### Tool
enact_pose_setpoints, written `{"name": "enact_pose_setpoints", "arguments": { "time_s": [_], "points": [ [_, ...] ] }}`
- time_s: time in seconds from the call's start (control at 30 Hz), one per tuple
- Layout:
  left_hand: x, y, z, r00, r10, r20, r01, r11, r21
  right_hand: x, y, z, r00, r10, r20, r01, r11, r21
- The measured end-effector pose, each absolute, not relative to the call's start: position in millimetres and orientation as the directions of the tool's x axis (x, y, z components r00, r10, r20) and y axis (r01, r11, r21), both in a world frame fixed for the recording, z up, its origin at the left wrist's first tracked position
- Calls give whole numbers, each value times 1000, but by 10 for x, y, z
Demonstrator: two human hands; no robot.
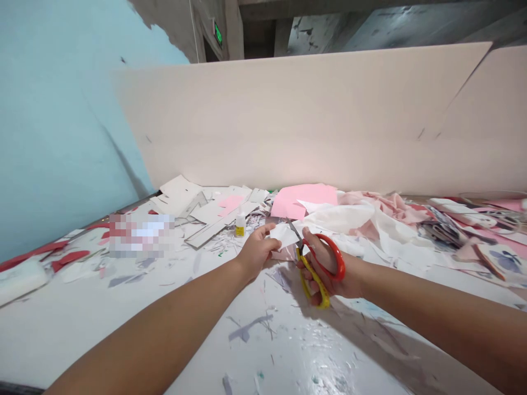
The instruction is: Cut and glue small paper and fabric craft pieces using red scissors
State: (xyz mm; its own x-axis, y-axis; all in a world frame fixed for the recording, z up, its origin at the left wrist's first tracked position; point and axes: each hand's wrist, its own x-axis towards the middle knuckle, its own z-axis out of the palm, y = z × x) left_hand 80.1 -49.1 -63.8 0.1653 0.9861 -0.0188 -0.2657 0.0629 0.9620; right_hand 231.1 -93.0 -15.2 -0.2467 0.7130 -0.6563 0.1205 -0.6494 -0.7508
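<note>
Between the thumb and fingers of my left hand [256,253] is a small piece of white paper [285,234]. My right hand [329,263] grips a pair of scissors [338,262] with one red and one yellow handle loop. The scissor blades point up and away from me, and they meet the paper's right edge. Whether they have cut into it I cannot tell. Just beyond my left hand a small white glue bottle [240,224] with a yellow label stands upright among paper scraps.
Cardboard pieces [181,193] lie heaped at the back left. Pink paper [304,198] and crumpled white fabric [349,216] lie behind my hands. Red scraps [69,260] are at the left. A pale panel [304,120] closes off the table's [197,334] far side.
</note>
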Motion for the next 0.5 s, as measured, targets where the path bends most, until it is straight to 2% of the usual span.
{"name": "enact_pose_setpoints", "arguments": {
  "time_s": [0.23,0.5],
  "points": [
    [804,-505,-618,153,987,-38,-258,77,963,2267,-925,-243,-159,779,-606,137,-590,-795],
    [808,-503,-613,164,986,-36,-269,80,960,2276,-954,-342,-136,836,-531,123,-517,-847]
  ]
}}
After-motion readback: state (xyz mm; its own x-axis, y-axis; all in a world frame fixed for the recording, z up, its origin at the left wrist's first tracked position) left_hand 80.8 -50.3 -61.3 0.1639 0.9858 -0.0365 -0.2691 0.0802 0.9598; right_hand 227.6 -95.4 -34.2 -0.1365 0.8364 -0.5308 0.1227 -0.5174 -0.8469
